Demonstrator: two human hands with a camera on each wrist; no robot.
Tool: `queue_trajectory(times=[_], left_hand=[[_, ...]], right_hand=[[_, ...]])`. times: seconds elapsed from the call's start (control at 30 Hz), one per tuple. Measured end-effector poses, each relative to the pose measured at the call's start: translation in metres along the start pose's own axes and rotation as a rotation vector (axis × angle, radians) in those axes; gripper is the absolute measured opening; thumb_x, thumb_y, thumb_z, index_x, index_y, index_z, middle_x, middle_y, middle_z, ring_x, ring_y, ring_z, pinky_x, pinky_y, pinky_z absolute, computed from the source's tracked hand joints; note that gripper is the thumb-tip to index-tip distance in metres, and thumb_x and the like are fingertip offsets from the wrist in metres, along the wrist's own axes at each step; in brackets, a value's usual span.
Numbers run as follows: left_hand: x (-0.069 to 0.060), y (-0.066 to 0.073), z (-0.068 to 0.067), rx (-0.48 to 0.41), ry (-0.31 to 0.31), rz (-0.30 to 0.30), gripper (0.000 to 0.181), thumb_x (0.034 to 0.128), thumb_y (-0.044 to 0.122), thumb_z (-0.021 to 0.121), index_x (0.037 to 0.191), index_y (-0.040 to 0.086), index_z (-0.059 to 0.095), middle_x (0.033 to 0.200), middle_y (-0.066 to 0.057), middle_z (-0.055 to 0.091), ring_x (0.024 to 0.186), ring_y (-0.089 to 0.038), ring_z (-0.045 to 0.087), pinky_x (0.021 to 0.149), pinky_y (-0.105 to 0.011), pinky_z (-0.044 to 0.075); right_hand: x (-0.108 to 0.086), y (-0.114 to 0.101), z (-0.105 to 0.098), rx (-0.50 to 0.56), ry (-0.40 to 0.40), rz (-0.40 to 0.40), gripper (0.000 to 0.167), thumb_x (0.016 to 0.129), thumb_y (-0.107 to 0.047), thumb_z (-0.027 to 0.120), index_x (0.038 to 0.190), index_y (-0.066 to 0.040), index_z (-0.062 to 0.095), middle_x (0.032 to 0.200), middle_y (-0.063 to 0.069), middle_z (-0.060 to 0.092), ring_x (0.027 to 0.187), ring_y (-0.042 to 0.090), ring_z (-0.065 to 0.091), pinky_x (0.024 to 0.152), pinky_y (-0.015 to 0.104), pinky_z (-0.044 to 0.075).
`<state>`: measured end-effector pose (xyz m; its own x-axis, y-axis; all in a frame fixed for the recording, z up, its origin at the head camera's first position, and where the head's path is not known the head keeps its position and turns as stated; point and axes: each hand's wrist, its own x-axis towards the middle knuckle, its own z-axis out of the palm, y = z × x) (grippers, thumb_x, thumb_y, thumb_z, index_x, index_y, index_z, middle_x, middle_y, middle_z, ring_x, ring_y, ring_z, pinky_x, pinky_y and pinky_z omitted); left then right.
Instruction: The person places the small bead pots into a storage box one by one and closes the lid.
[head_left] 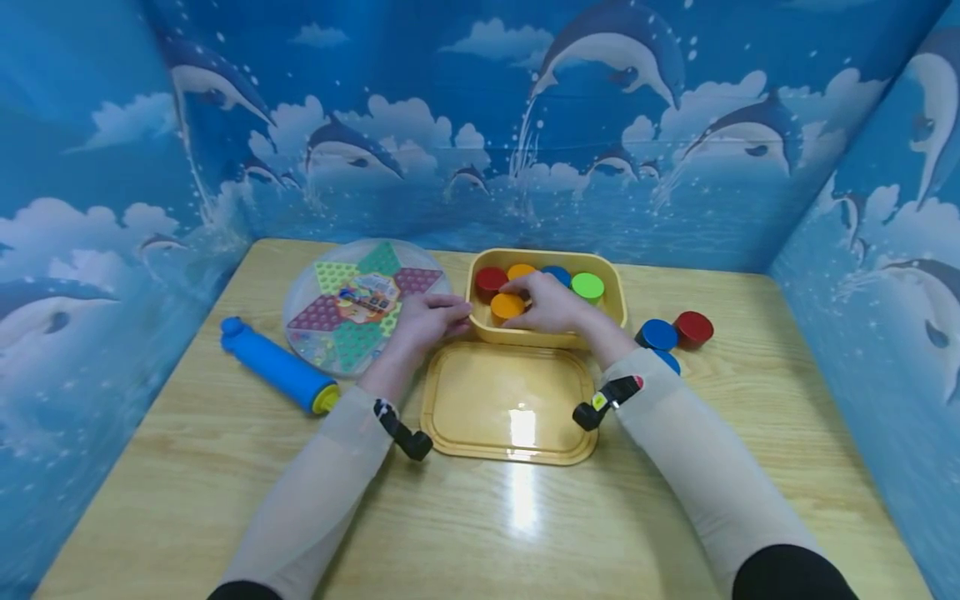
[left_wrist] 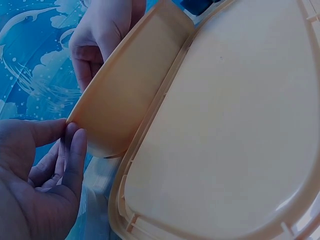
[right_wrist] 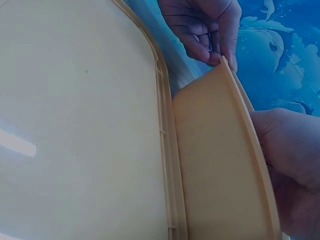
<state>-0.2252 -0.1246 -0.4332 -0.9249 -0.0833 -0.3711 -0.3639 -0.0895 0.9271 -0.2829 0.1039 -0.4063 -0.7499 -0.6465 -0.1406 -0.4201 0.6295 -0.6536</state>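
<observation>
A yellow tray-like box (head_left: 543,339) holds several round pieces: red (head_left: 491,280), orange, blue (head_left: 557,273) and green (head_left: 587,287). My left hand (head_left: 429,322) pinches the box's left rim between thumb and fingers, plain in the left wrist view, where the hand (left_wrist: 45,180) meets the rim. My right hand (head_left: 553,304) reaches into the box, thumb and fingers around an orange piece (head_left: 507,307). In the right wrist view the box wall (right_wrist: 220,160) hides the fingertips of the right hand (right_wrist: 292,160).
A yellow lid (head_left: 510,400) lies in front of the box. Blue (head_left: 657,334) and red (head_left: 693,329) pieces sit to its right. A round star-patterned game board (head_left: 356,337) and a blue cylinder with a yellow end (head_left: 277,364) are at the left. Dolphin-print cloth stands behind.
</observation>
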Motion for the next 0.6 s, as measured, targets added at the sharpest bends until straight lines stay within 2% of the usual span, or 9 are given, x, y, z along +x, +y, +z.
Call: queue_trajectory(times=[0.13,0.33,0.6], left_hand=[[-0.001,0.0,0.001,-0.016,-0.004,0.006,0.028,0.0974,0.004,0.078,0.121,-0.009,0.072,0.103,-0.019,0.071,0.076,-0.015,0.073,0.078,-0.027,0.066],[-0.002,0.001,0.001,-0.009,0.001,-0.004,0.028,0.0979,0.005,0.078,0.122,-0.008,0.073,0.104,-0.019,0.072,0.078,-0.015,0.073,0.08,-0.028,0.066],[-0.002,0.001,0.001,-0.001,0.003,-0.014,0.026,0.0982,0.006,0.078,0.121,-0.007,0.073,0.106,-0.018,0.071,0.08,-0.016,0.074,0.082,-0.029,0.066]], right_hand=[[0.001,0.002,0.002,0.037,0.014,0.026,0.062,0.093,-0.021,0.087,0.146,-0.002,0.062,0.142,0.014,0.063,0.125,0.028,0.061,0.107,0.043,0.056],[0.003,0.001,0.007,0.101,0.037,0.044,0.057,0.091,-0.013,0.087,0.142,0.001,0.064,0.138,0.016,0.065,0.125,0.03,0.063,0.107,0.042,0.057],[0.009,-0.002,0.014,0.109,0.064,0.033,0.055,0.089,-0.01,0.088,0.138,0.002,0.066,0.13,0.015,0.068,0.117,0.028,0.067,0.104,0.039,0.059]])
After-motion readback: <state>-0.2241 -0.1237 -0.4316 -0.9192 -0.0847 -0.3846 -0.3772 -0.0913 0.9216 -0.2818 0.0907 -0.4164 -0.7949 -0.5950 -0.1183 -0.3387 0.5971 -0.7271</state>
